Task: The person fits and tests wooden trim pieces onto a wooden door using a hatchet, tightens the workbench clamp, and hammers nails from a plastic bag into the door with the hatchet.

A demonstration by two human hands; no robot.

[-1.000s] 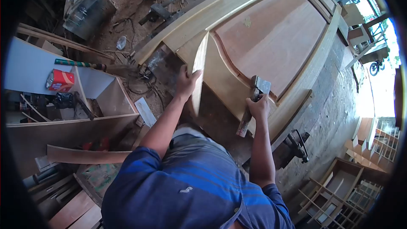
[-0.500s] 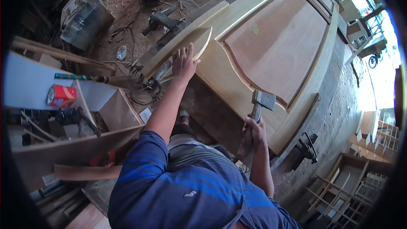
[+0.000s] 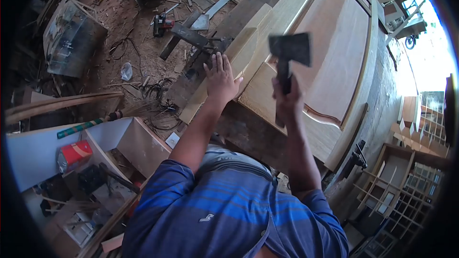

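Note:
A large wooden panel door (image 3: 334, 43) with curved mouldings lies flat on a workbench in front of me. Along its left side runs a pale wooden strip (image 3: 248, 43). My left hand (image 3: 221, 79) rests with fingers stretched out over the strip at the door's near left corner. In my right hand (image 3: 289, 99) is a hatchet (image 3: 291, 49), gripped by its handle. Its dark head is raised over the door, flared toward the right. Fingers wrap round the handle and partly hide it.
Clamps stand at the bench's left (image 3: 193, 36) and right (image 3: 356, 158). A red power tool (image 3: 163, 24) lies on the shaving-strewn floor. To my left is an open wooden cabinet (image 3: 114, 136) holding a red can (image 3: 75, 155). Wooden lattice frames (image 3: 397, 186) lean at the right.
My right hand has lifted the hatchet up and away from the door's near edge. My left hand shifted slightly right and nearer; the curved sliver beside it no longer shows clearly. The view has shifted.

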